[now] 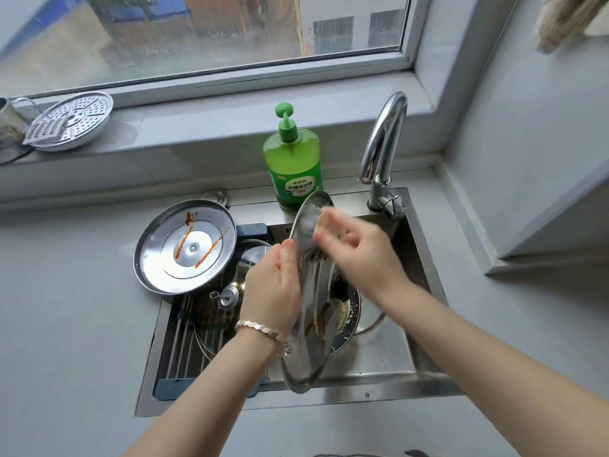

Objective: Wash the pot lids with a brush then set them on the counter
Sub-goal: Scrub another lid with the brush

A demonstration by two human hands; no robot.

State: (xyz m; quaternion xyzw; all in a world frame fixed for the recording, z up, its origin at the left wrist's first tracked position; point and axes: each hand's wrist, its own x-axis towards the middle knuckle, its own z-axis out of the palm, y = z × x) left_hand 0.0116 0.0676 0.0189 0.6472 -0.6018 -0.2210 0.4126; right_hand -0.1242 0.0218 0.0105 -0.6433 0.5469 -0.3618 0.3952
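Head view, centre of the frame: a steel pot lid [304, 357] is held on edge over the sink [362, 395], gripped at its rim by the left hand [273, 291], whose fingers are curled round it. A blurred brush [322, 222] is clasped in the right hand [357, 250] and pressed against the lid's upper part. A second, sauce-streaked lid [184, 249] is propped on the sink's upper-left edge, left of a green detergent bottle [295, 166].

— What sort of place is this?
— A home kitchen: steel sink [362, 395] set in a grey counter [66, 308], chrome tap [384, 140], green dish-soap bottle [293, 159] (pump top), steamer plate [71, 122] on the windowsill [197, 127].
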